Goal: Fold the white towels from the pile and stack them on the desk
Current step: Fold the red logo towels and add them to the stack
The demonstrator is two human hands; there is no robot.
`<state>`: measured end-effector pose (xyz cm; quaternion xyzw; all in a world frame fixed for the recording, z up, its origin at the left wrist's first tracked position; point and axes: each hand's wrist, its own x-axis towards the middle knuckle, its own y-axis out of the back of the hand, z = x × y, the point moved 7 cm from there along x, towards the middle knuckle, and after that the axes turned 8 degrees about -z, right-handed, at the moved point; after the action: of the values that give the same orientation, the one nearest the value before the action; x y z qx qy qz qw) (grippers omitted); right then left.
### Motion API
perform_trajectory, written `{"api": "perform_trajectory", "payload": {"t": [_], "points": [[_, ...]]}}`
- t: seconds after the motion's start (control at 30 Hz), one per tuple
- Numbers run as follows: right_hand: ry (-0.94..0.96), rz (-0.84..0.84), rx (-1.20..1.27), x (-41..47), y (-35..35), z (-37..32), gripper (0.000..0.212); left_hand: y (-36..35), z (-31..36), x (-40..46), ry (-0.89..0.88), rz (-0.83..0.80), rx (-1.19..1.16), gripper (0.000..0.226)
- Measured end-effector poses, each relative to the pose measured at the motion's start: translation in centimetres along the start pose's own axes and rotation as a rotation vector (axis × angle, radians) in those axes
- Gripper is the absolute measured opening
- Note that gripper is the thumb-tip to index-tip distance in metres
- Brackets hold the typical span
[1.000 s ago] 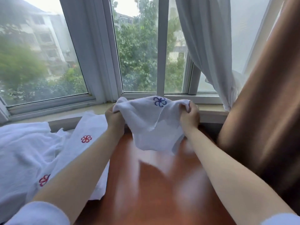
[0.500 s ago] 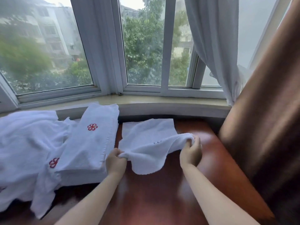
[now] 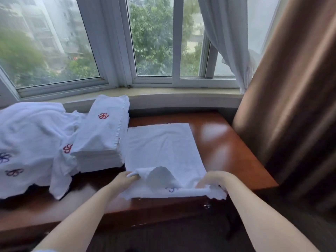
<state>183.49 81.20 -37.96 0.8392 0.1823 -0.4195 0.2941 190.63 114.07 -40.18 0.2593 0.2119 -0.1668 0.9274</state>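
Desk (image 3: 227,148): bare wood right of towel (image 3: 161,150). Loose pile (image 3: 31,142) far left, folded stack (image 3: 103,131) just beside towel. Towel flat, near edge at desk's front. Left hand (image 3: 125,180), right hand (image 3: 212,179) apart, each pinching near corner.

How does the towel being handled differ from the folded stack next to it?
The spread towel lies flat as one layer on the desk; the folded stack sits several layers high. The towel's emblem is blue, the stack's top emblem red. Both hands grip the towel's near edge; nothing touches the stack. Both are white.
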Motion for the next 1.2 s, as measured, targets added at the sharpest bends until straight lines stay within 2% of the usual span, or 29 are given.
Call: {"api": "perform_trajectory", "payload": {"t": [0.07,0.1,0.17,0.2,0.27,0.33,0.4,0.43,0.5,0.57,0.6,0.67,0.73,0.87,1.0,1.1,1.2], "points": [[-0.1,-0.134,-0.09,-0.3,-1.3,0.8,0.025,-1.0,-1.5,-1.2,0.113,-0.134,0.147,0.032],[-0.154,-0.142,-0.121,-0.3,-1.3,1.1,0.035,-1.3,-2.1,-1.5,0.143,-0.181,0.193,0.034],[-0.197,-0.067,-0.135,0.1,-0.5,1.2,0.06,-1.2,-2.9,-1.5,0.146,-0.183,0.141,0.022],[-0.157,-0.049,-0.154,0.3,-0.1,0.5,0.06,-0.8,-2.9,-1.3,0.134,-0.147,0.098,0.017],[-0.037,0.007,-0.169,0.7,0.7,-1.0,0.045,0.0,-2.4,-1.0,0.11,-0.098,0.097,0.023],[0.142,0.197,-0.035,1.1,2.4,-2.5,0.027,0.1,-2.0,-0.7,0.097,-0.129,0.181,0.041],[0.367,0.469,0.285,1.0,4.5,-3.3,0.02,0.0,-1.9,0.0,0.082,-0.14,0.255,0.058],[0.465,0.614,0.423,0.6,5.6,-3.4,0.017,0.2,-1.6,0.5,0.048,-0.091,0.262,0.059],[0.554,0.811,0.599,0.9,6.9,-2.8,0.011,1.1,-0.7,1.2,-0.055,0.123,0.222,0.048],[0.486,0.801,0.656,2.9,7.1,-1.9,0.022,2.0,-0.6,1.7,-0.043,0.284,0.189,0.048],[0.388,0.722,0.625,4.5,6.5,-1.2,0.034,1.8,-1.0,2.0,0.014,0.275,0.178,0.056],[0.18,0.548,0.532,7.3,4.2,0.9,0.054,0.4,-2.9,2.5,0.146,0.154,0.215,0.078],[0.062,0.502,0.476,8.7,2.3,2.6,0.065,-0.9,-4.0,2.2,0.194,0.102,0.316,0.078],[-0.131,0.671,0.138,7.8,1.3,3.9,0.048,-1.2,-4.7,1.8,0.224,0.176,0.416,0.053],[-0.12,0.623,0.031,7.5,1.2,3.2,0.027,-1.4,-3.8,2.3,0.29,0.069,0.542,0.045],[-0.171,0.738,0.024,6.2,1.9,3.7,0.023,-2.6,-3.0,2.0,0.412,-0.04,0.458,0.025],[-0.196,0.878,0.0,4.7,2.6,4.9,0.025,-4.6,-3.6,1.4,0.521,-0.122,0.223,0.016]]}}
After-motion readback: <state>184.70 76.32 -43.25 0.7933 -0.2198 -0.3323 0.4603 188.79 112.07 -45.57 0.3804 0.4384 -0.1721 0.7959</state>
